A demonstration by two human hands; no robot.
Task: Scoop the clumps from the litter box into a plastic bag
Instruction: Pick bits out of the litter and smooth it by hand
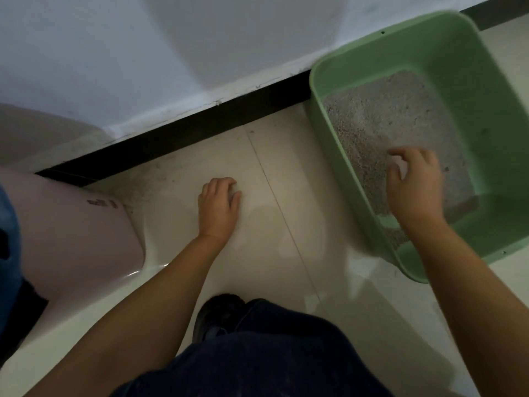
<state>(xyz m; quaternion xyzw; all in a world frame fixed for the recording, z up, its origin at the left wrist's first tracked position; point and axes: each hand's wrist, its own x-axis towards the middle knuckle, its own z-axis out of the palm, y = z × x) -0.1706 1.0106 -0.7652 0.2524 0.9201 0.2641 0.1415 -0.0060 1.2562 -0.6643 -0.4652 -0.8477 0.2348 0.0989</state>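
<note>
A green litter box (326, 133) stands on the tiled floor at the right, against the wall, with grey litter (380, 116) spread over its bottom. My right hand (413, 184) hovers over the near part of the litter, fingers loosely curled and holding nothing. My left hand (219, 206) hangs above the bare floor tiles to the left of the box, fingers loosely curled, also holding nothing. No scoop or plastic bag is in view. I cannot make out separate clumps in the litter.
A pink rounded plastic object (77, 224) lies at the left on the floor. A black skirting board (183, 130) runs along the white wall. My dark shoe (217, 316) and dark trouser leg (272, 353) fill the bottom middle.
</note>
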